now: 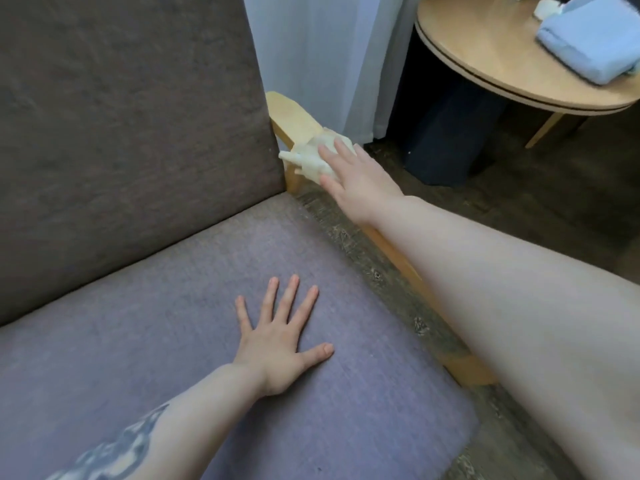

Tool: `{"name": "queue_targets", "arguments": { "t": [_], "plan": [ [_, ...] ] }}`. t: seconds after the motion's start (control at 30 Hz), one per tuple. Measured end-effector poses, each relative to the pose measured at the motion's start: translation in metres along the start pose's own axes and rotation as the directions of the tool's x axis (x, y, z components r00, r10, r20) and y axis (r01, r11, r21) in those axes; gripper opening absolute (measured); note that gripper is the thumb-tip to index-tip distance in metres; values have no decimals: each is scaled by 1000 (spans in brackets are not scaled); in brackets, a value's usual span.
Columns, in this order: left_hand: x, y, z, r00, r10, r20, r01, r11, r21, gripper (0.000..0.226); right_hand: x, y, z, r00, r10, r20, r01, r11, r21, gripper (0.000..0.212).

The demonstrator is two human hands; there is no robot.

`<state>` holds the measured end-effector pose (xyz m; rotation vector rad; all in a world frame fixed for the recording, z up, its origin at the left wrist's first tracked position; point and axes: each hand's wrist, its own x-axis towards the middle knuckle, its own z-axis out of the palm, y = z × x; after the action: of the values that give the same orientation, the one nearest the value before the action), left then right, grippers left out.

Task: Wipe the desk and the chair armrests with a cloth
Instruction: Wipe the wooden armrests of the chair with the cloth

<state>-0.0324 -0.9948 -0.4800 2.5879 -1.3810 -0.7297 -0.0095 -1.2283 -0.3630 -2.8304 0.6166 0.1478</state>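
Observation:
A pale cream cloth lies bunched on the chair's light wooden right armrest, near its back end. My right hand presses flat on the cloth with fingers extended, covering its near half. My left hand rests open, fingers spread, palm down on the grey-purple seat cushion. The armrest's front part runs under my right forearm and is mostly hidden. The round wooden desk stands at the upper right.
A brown padded backrest fills the upper left. A folded light-blue towel and a small white item sit on the desk. White curtain hangs behind the armrest. A dark bin stands under the desk on wood-pattern floor.

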Motion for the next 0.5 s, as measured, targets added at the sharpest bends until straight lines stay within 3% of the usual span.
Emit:
{"name": "queue_targets", "arguments": {
  "t": [0.23,0.37,0.5],
  "plan": [
    [3,-1,-2,997,-11,72,12,1000,-13,85,-128,41,3,996,-71,-50,75,994,78,51],
    [4,-2,-7,991,-23,133,24,1000,-10,85,-226,61,8,998,1,-56,7,989,145,49],
    [4,1,-9,986,-30,162,31,1000,-3,87,-252,63,10,996,68,-58,-58,987,149,47]
  ]
}}
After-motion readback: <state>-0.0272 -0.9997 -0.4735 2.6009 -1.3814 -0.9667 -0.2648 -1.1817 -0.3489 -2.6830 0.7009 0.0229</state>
